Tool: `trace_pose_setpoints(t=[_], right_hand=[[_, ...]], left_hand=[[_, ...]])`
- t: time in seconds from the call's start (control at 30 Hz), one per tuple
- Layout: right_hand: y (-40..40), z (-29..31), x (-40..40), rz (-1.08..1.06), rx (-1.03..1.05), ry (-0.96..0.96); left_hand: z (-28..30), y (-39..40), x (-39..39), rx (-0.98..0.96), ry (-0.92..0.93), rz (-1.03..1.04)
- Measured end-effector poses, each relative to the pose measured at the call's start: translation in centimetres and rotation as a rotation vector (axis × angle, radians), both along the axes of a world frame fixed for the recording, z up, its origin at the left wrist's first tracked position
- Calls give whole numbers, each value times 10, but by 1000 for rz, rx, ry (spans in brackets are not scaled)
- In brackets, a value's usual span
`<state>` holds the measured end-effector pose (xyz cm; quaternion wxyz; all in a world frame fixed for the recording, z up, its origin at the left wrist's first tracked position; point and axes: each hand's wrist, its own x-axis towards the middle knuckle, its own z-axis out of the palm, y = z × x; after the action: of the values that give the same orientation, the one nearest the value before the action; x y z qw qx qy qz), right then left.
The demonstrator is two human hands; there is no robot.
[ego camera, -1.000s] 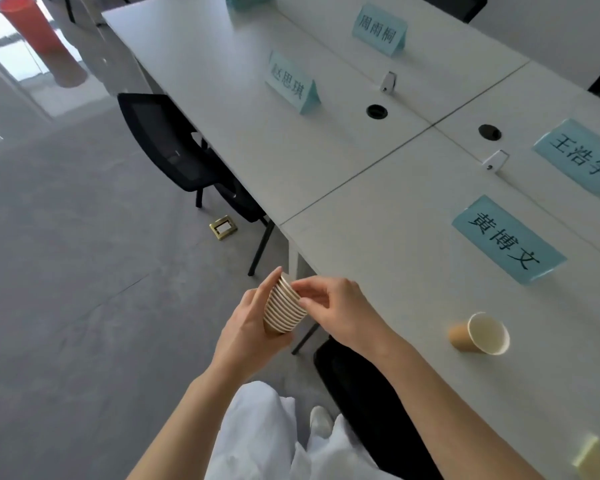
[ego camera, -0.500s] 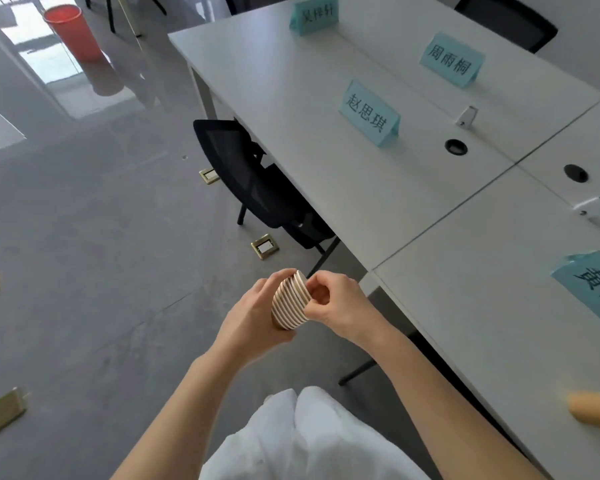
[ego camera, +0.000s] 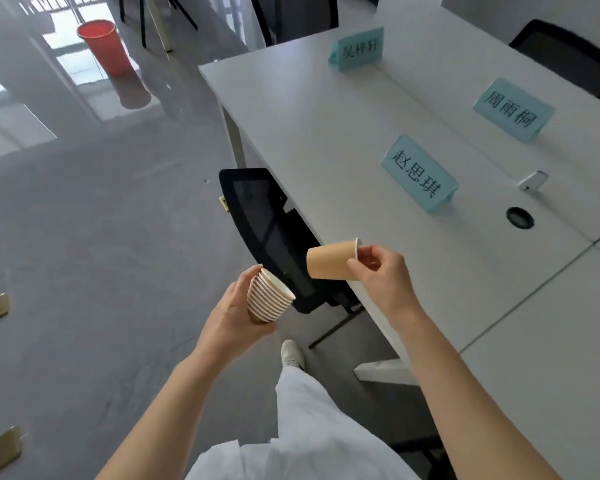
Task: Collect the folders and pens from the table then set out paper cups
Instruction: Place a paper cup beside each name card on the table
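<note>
My left hand [ego camera: 234,315] grips a stack of nested brown paper cups [ego camera: 269,299], their white rims tilted up and to the right. My right hand [ego camera: 383,275] holds a single brown paper cup [ego camera: 329,261] by its rim, lying sideways in the air with its base pointing left. This cup hovers over the near edge of the long white table [ego camera: 326,140], apart from the stack. No folders or pens are in view.
A black chair [ego camera: 267,223] is tucked under the table edge right behind the cups. Blue name cards [ego camera: 420,173] [ego camera: 513,109] [ego camera: 357,48] stand on the table, with a cable hole [ego camera: 519,217] and a small white clip [ego camera: 533,180]. A red bucket [ego camera: 103,46] stands on the floor far left.
My right hand has pulled one cup off the stack and moved it up and to the right. My view has shifted left along the table; the cup lying on the table is out of frame.
</note>
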<state>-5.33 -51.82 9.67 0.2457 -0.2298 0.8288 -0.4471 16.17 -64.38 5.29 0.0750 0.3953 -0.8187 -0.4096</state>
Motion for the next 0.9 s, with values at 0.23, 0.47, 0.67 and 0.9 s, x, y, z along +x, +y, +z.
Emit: trace_pose_setpoints(t=[0.23, 0.47, 0.67, 0.9], right_hand=[[-77, -37, -102, 112, 278, 417], [-101, -70, -146, 241, 556, 436], [-111, -70, -144, 198, 561, 408], [-178, -24, -106, 135, 185, 239]], left_hand=[[5, -81, -73, 38, 23, 41], [2, -125, -116, 73, 19, 3], [0, -154, -132, 78, -10, -20], [-2, -202, -139, 101, -50, -102]])
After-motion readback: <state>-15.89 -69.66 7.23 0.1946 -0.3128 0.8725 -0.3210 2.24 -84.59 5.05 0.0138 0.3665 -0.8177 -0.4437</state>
